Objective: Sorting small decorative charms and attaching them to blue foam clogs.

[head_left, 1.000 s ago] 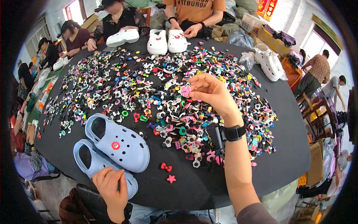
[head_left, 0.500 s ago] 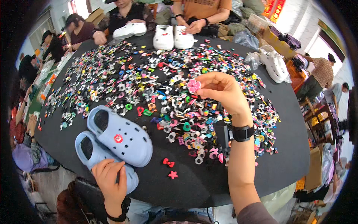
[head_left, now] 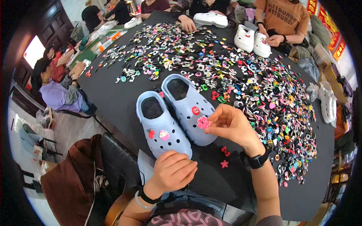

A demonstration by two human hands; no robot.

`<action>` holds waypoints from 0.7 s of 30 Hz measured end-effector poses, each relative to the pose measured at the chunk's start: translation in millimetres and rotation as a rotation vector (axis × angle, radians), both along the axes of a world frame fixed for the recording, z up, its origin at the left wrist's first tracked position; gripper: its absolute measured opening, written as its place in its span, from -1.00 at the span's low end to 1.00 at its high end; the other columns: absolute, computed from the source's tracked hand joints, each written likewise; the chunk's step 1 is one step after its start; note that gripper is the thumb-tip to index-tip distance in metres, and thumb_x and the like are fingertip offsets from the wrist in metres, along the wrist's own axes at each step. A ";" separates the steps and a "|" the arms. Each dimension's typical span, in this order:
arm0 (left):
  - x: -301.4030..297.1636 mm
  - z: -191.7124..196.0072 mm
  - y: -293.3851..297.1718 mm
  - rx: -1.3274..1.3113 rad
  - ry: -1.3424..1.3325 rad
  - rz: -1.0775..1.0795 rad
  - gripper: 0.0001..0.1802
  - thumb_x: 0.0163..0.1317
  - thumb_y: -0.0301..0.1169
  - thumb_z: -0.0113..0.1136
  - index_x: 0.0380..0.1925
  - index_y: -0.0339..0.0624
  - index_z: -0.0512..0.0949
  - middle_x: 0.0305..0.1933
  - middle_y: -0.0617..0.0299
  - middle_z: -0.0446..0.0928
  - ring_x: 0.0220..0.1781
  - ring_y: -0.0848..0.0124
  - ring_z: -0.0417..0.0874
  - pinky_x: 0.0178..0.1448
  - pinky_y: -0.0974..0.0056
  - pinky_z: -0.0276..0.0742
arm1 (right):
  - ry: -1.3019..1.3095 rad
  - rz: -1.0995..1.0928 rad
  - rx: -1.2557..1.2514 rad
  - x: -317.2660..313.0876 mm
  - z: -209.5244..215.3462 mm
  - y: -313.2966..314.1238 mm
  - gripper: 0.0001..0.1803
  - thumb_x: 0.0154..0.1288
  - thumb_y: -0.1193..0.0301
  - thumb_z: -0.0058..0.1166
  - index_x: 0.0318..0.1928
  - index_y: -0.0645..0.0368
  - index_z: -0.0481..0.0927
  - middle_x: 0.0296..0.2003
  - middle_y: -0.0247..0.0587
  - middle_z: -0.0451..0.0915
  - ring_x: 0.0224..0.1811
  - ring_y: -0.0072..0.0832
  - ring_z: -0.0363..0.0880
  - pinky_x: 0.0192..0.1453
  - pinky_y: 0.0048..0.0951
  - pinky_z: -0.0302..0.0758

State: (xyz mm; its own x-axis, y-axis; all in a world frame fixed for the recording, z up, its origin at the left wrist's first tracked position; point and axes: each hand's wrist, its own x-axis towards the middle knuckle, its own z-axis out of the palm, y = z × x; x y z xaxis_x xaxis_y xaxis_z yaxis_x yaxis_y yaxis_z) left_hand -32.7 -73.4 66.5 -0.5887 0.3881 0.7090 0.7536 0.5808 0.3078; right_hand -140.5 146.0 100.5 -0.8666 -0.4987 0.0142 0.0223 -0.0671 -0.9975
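Observation:
My right hand (head_left: 233, 126) pinches a pink flower shoe charm (head_left: 203, 122) just above the toe of the right light-blue clog (head_left: 196, 130). That clog carries a round red charm (head_left: 195, 110). Beside it on the left lies its mate, a light-blue clog (head_left: 156, 128) with a cherry charm (head_left: 151, 133) and a cupcake charm (head_left: 163, 135). My left hand (head_left: 175, 169) is by the toe of this left clog, its fingers curled together; whatever is inside them is hidden. A red bow charm (head_left: 225, 151) and a coral star charm (head_left: 224, 164) lie right of the clogs.
Loose charms (head_left: 260, 101) spread widely over the black table (head_left: 120, 94). Across it, a person in an orange shirt (head_left: 281, 17) handles white clogs (head_left: 244, 37). Another white clog (head_left: 327, 101) stands at the right edge. A dark chair with a brown jacket (head_left: 71, 188) is at lower left.
My view has turned left. My right hand has brought the flower charm from over the charm pile to the right clog. My left hand's fingers have curled closed near the left clog's toe.

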 end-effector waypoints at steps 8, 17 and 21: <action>21.1 -14.6 -29.0 0.034 0.033 0.127 -0.72 -0.11 -0.57 0.39 -0.31 -0.16 0.63 -0.18 0.18 0.62 -0.20 0.19 0.63 -0.11 0.13 0.52 | 0.255 -0.021 0.229 29.5 -3.2 -35.7 -0.79 0.12 0.46 0.40 -0.23 0.14 0.64 -0.41 -0.49 0.63 -0.36 -0.79 0.52 -0.31 -0.66 0.41; 13.5 -13.0 -37.1 0.168 -0.025 0.342 -0.60 -0.07 -0.50 0.46 -0.15 -0.21 0.63 -0.12 0.14 0.58 -0.13 0.15 0.59 -0.05 0.12 0.47 | 0.283 -0.058 0.289 45.5 -8.2 -55.5 -0.83 0.15 0.44 0.37 -0.26 0.16 0.66 -0.48 -0.37 0.64 -0.49 -0.71 0.52 -0.43 -0.58 0.44; 10.1 -9.1 -31.8 0.128 -0.055 0.321 -0.59 -0.07 -0.54 0.41 -0.12 -0.29 0.63 -0.05 0.06 0.58 -0.08 0.10 0.57 0.04 0.11 0.46 | 0.456 -0.085 0.386 49.7 -9.8 -61.2 -0.83 0.15 0.42 0.35 -0.26 0.17 0.65 -0.47 -0.26 0.62 -0.52 -0.56 0.53 -0.42 -0.49 0.47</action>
